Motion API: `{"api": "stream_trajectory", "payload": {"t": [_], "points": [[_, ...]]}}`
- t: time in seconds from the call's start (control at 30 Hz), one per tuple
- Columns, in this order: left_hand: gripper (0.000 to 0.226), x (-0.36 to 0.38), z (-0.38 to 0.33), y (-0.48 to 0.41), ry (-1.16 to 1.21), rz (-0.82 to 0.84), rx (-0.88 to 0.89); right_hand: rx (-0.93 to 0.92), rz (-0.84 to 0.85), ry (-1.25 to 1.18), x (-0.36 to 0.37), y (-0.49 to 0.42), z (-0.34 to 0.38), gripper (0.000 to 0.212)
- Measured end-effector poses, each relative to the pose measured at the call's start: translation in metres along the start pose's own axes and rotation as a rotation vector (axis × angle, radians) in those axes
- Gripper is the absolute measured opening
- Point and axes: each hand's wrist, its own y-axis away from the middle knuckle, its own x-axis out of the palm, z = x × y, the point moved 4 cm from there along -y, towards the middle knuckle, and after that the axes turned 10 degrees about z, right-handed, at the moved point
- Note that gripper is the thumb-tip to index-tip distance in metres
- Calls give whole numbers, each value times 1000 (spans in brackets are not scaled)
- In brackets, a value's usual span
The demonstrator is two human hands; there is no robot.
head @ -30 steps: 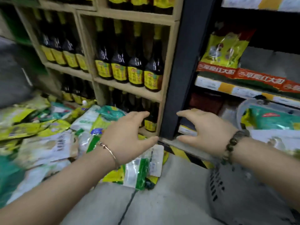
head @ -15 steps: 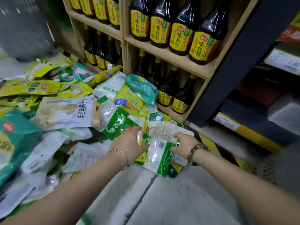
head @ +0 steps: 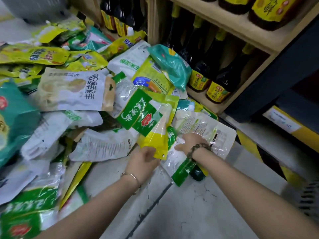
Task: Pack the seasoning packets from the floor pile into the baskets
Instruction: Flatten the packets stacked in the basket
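Head view: left hand (head: pixel 143 157) pinches the corner of a yellow-green packet (head: pixel 151 138), right hand (head: pixel 191 142) grips a clear packet (head: pixel 172 161), both at the floor pile's (head: pixel 72 90) four-o'clock edge; the slick film could well slip.

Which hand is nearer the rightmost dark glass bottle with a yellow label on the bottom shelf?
Right. Right hand rests on a clear plastic packet below-left of the dark glass bottle; left hand, gripping a yellow-green packet, is farther left.
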Motion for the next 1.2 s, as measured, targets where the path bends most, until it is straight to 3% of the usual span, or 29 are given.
{"api": "stream_trajectory", "payload": {"t": [0.1,0.17,0.2,0.27,0.4,0.47,0.53,0.63,0.77,0.93,1.0,1.1,1.2], "points": [[23,12,13,15,280,-1,-85,-84,60,-257,10,21,-18,49],[20,22,20,23,451,35,-167,-105,30,-414,16,40,-36,20],[17,27,22,27,507,66,-203,-117,16,-474,18,51,-44,16],[14,37,23,32,516,141,-268,-131,-20,-581,17,73,-57,30],[20,57,9,39,662,350,-352,-211,-7,-920,10,111,-68,7],[25,63,-4,40,789,417,-314,-233,25,-1018,13,120,-70,12],[46,67,-14,39,938,432,-281,-275,60,-1082,19,126,-64,13],[51,64,-21,41,954,367,-221,-291,115,-1140,33,126,-52,11],[21,47,-12,39,846,144,-169,-262,131,-951,41,105,-48,9],[15,27,-6,38,752,42,-97,-106,-321,-757,-11,58,-81,27],[16,25,-4,38,745,25,-99,-54,-409,-519,-34,38,-85,56],[20,26,-3,37,742,20,-119,-9,-370,-282,-50,7,-82,94],[16,25,1,36,760,25,-167,100,-220,-90,-40,-11,-82,102]]}}
